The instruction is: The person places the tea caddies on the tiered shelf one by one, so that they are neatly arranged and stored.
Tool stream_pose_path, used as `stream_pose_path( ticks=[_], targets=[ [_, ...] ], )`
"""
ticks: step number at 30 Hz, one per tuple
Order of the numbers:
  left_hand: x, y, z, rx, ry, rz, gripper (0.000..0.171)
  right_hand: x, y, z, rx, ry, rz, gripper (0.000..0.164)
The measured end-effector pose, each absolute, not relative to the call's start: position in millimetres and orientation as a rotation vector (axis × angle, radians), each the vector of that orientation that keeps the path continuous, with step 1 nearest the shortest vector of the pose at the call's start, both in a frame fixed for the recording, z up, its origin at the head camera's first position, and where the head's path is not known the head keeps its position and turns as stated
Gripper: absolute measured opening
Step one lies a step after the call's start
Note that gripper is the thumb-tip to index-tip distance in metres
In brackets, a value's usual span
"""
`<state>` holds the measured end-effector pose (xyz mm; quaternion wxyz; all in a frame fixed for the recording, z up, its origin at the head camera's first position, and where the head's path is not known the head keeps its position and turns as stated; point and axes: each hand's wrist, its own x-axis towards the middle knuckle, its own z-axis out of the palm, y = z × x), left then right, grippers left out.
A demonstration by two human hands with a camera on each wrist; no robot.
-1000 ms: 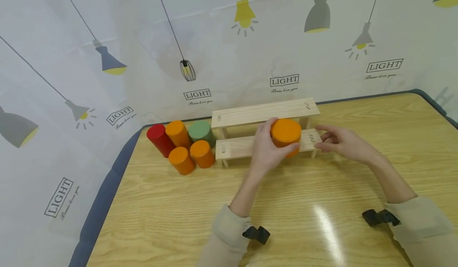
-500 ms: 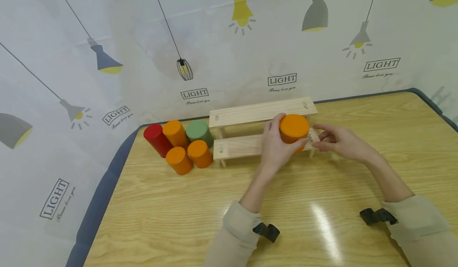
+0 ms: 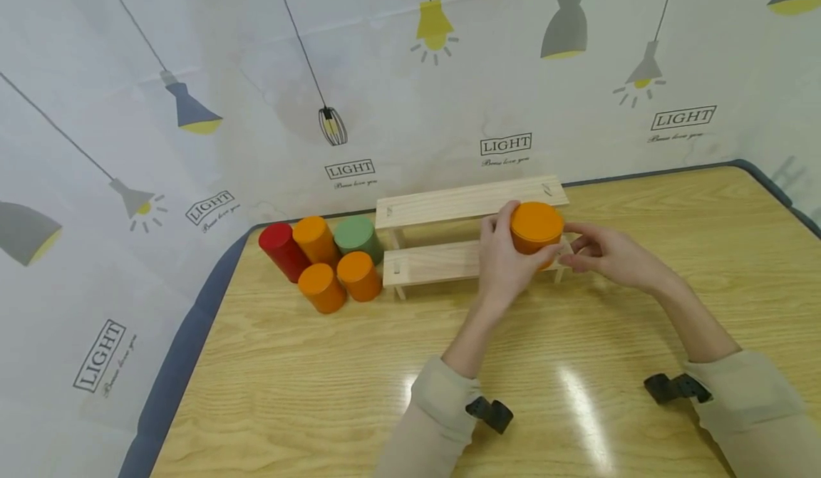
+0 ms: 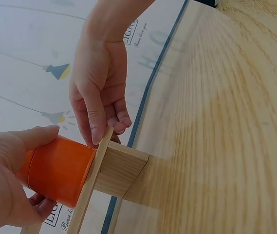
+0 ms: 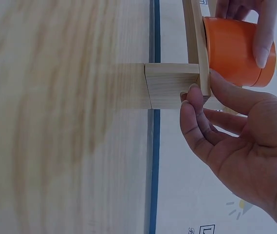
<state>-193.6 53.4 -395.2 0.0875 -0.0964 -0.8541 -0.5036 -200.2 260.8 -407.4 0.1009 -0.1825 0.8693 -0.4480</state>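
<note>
My left hand (image 3: pixel 504 268) grips a wide orange lidded canister (image 3: pixel 536 223), thumb on one side and fingers around the other. In the left wrist view the canister (image 4: pixel 63 170) has its base against the lower board of a two-tier wooden stand (image 3: pixel 430 263), close to the right end. At that end my right hand (image 3: pixel 616 256) pinches the board's edge. The right wrist view has the right hand's thumb (image 5: pixel 235 95) on the board's upper side and curled fingers (image 5: pixel 196 119) by its underside. Part of the canister is hidden behind the left hand in the head view.
Left of the stand are a red canister (image 3: pixel 284 251), a green one (image 3: pixel 359 238) and several orange ones (image 3: pixel 323 288), grouped upright on the wooden table (image 3: pixel 308 385). The upper board (image 3: pixel 462 204) runs along the back, near a lamp-printed curtain (image 3: pixel 398 100).
The left hand has moved the orange canister to the right along the lower board, toward the right hand. The right hand stays at the board's end.
</note>
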Motion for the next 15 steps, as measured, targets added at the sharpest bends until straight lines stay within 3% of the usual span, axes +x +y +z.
stream_pose_path(
  ticks=[15],
  targets=[
    [-186,41,-384,-0.282,-2.564,-1.533,0.095,-201,261,-408,-0.545,2.548,-1.339,0.063]
  ],
)
